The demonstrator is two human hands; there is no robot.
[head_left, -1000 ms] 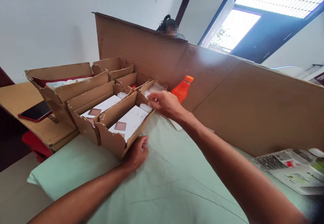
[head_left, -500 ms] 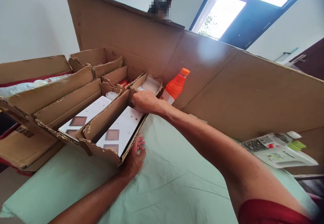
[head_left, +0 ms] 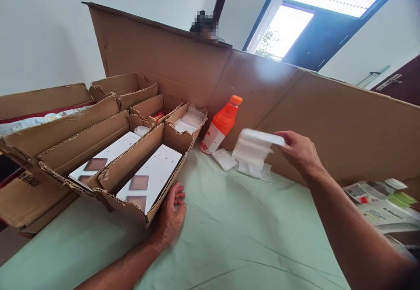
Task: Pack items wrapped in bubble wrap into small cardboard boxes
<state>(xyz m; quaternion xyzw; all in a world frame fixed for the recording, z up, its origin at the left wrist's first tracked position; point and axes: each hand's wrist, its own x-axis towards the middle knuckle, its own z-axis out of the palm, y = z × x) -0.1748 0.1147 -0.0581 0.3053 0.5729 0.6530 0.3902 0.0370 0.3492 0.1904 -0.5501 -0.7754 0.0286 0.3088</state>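
The left hand lies nearest on the pale green cloth, fingers loosely curled against the near corner of a long cardboard tray, touching it without clasping anything; inside that tray lies a white card with brown squares; a second tray just beside it to the left holds a like card. Farther out, the right hand pinches a blurred white packet between thumb and fingers, holding it in the air above other white packets that lie on the cloth; just beyond these an orange bottle leans against the tall cardboard wall; behind the wall a person's head shows, blurred.
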